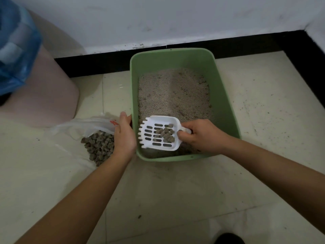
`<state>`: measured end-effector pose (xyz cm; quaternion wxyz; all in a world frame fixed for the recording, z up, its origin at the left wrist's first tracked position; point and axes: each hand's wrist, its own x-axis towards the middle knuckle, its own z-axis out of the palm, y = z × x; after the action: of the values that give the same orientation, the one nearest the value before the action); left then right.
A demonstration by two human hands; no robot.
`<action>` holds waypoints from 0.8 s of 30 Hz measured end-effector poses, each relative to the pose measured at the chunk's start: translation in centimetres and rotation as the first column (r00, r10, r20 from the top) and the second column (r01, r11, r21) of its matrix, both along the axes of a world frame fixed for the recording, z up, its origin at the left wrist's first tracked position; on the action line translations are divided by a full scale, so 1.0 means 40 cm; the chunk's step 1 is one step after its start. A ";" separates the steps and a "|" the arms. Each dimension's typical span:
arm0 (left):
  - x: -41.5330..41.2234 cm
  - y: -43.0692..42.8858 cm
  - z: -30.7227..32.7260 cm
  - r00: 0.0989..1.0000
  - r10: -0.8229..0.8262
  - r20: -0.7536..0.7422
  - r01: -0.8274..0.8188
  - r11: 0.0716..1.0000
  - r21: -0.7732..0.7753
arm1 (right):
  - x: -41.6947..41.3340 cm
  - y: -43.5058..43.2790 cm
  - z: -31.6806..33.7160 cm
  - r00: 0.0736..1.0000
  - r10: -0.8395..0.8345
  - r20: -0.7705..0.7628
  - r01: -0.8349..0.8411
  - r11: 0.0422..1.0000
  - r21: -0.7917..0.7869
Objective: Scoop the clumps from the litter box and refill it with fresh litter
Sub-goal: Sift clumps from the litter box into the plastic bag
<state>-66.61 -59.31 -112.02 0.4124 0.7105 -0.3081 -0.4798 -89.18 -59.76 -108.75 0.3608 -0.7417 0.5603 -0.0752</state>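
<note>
A green litter box (226,106) stands on the tiled floor, holding pale grey litter (172,92). My right hand (202,136) grips the handle of a white slotted scoop (149,136), which hovers over the box's near left corner with several grey clumps (166,133) lying in it. My left hand (124,134) holds the box's left rim, thumb on top. To the left of the box a clear plastic bag (88,125) lies open on the floor with a pile of grey clumps (100,147) in it.
A pink bin (44,95) lined with a blue plastic bag (15,50) stands at the left. A white wall with a black skirting (246,44) runs behind the box. Specks of litter dot the floor tiles to the right.
</note>
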 end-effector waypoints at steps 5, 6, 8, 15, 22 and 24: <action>0.105 0.056 0.063 0.913 0.195 0.358 -0.076 0.944 -0.321 | 0.041 -0.013 0.093 0.999 -0.012 -0.052 0.012 1.000 -0.009; 0.141 0.067 0.066 0.855 0.232 0.464 -0.057 0.931 -0.362 | 0.060 -0.016 0.114 0.999 -0.030 -0.042 0.030 1.000 -0.007; 0.213 0.094 0.054 0.738 0.296 0.606 -0.083 0.932 -0.354 | 0.112 -0.021 0.153 0.999 -0.042 -0.021 0.042 0.999 -0.006; 0.325 0.181 -0.002 0.870 0.223 0.439 -0.254 0.967 0.011 | 0.391 0.015 0.191 0.838 0.268 -0.476 -0.435 0.854 -0.285; 0.327 0.173 0.024 0.890 0.283 0.357 -0.302 0.953 -0.002 | 0.461 0.064 0.131 0.490 0.274 -0.828 -0.801 0.516 -0.303; 0.328 0.169 0.022 0.890 0.275 0.363 -0.294 0.956 -0.005 | 0.449 0.059 0.143 0.510 0.303 -0.805 -0.786 0.545 -0.292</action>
<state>-53.48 -52.56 -111.12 0.3970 0.8336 -0.2589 -0.2836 -71.22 -57.38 -103.05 -0.1357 -0.9328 0.3022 0.1419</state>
